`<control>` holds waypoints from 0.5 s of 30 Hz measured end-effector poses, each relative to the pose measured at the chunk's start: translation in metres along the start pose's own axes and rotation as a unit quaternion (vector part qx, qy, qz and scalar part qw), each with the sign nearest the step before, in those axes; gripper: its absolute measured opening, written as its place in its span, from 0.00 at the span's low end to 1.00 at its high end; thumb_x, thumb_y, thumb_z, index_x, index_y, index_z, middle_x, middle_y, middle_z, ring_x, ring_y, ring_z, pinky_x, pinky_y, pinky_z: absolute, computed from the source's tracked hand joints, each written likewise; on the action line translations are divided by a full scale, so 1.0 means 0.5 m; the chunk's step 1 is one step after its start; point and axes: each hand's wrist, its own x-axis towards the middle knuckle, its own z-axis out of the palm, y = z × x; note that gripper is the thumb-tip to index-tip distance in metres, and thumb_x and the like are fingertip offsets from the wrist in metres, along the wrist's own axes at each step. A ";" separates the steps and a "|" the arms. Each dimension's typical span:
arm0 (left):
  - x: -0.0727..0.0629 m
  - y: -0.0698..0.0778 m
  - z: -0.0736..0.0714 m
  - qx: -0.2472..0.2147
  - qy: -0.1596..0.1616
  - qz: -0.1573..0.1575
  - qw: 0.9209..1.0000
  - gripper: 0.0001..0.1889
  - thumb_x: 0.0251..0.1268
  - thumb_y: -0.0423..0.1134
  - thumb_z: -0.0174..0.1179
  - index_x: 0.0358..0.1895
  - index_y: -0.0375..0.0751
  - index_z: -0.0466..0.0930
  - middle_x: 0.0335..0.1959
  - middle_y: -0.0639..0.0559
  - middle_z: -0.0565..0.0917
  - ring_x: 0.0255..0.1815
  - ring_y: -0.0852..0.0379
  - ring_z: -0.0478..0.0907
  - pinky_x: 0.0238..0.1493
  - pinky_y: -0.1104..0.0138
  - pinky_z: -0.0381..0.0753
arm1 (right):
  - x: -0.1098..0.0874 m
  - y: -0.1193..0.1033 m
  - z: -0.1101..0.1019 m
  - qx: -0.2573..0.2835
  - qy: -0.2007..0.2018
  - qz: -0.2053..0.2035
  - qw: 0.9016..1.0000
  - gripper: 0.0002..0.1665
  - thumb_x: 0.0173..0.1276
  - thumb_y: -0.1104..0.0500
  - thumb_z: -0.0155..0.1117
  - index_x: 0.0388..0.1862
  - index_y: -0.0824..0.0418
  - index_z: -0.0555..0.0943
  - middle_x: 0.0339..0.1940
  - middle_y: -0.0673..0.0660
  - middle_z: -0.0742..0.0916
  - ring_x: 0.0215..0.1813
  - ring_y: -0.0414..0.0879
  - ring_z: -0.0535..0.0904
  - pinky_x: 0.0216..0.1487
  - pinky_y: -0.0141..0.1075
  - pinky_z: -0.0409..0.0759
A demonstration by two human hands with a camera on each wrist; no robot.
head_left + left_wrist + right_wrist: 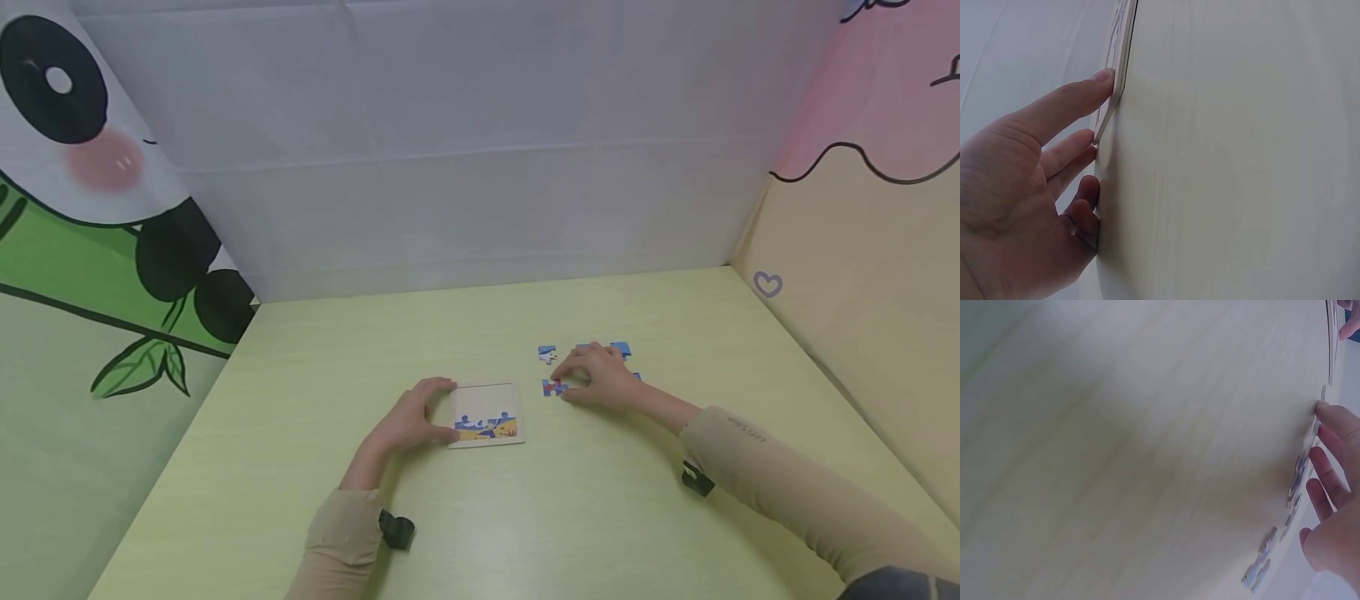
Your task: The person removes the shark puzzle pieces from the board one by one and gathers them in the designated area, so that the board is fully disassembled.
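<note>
A square jigsaw puzzle board [483,392] lies flat on the table, with blue and yellow pieces [487,427] along its near part and a bare upper part. My left hand [412,417] holds the board by its left side, thumb at the near corner and fingers at the far one. In the left wrist view, the thumb [1085,94] lies on the board's edge [1124,62]. To the right of the board, my right hand [600,379] has thumb and forefinger at a red-and-blue puzzle piece [551,387], pinching it at the table.
Loose puzzle pieces lie around the right hand: a blue-and-white one [547,353] and a blue one [621,348], others partly hidden beneath the hand. A pale wall [480,208] stands behind the table [300,500], with printed panels at both sides.
</note>
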 end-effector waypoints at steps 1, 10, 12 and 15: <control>0.000 0.000 0.000 -0.001 0.000 -0.001 1.000 0.42 0.48 0.39 0.76 0.70 0.46 0.68 0.76 0.45 0.65 0.76 0.39 0.60 0.74 0.45 0.61 | 0.000 0.000 -0.001 0.001 0.000 0.001 1.000 0.15 0.58 0.53 0.75 0.46 0.46 0.88 0.52 0.49 0.88 0.59 0.53 0.74 0.64 0.62 0.57; -0.004 0.004 -0.003 0.000 -0.002 -0.007 1.000 0.42 0.48 0.38 0.76 0.70 0.47 0.68 0.76 0.47 0.65 0.75 0.40 0.61 0.73 0.45 0.63 | 0.002 0.000 -0.001 0.001 -0.004 0.001 1.000 0.15 0.59 0.53 0.75 0.46 0.46 0.88 0.52 0.48 0.88 0.59 0.52 0.74 0.65 0.63 0.57; -0.003 0.003 -0.003 -0.001 -0.002 -0.006 1.000 0.42 0.48 0.39 0.76 0.70 0.47 0.68 0.76 0.46 0.65 0.75 0.40 0.61 0.73 0.45 0.63 | 0.001 0.000 -0.002 0.003 -0.003 0.001 1.000 0.15 0.58 0.53 0.75 0.46 0.46 0.88 0.52 0.48 0.88 0.59 0.52 0.74 0.64 0.63 0.57; -0.002 0.002 -0.002 -0.001 -0.001 -0.002 1.000 0.42 0.48 0.39 0.76 0.70 0.47 0.68 0.75 0.46 0.65 0.74 0.40 0.62 0.73 0.44 0.63 | 0.002 0.000 0.000 0.005 -0.005 0.005 1.000 0.17 0.58 0.52 0.75 0.47 0.46 0.87 0.52 0.48 0.87 0.60 0.52 0.74 0.65 0.62 0.57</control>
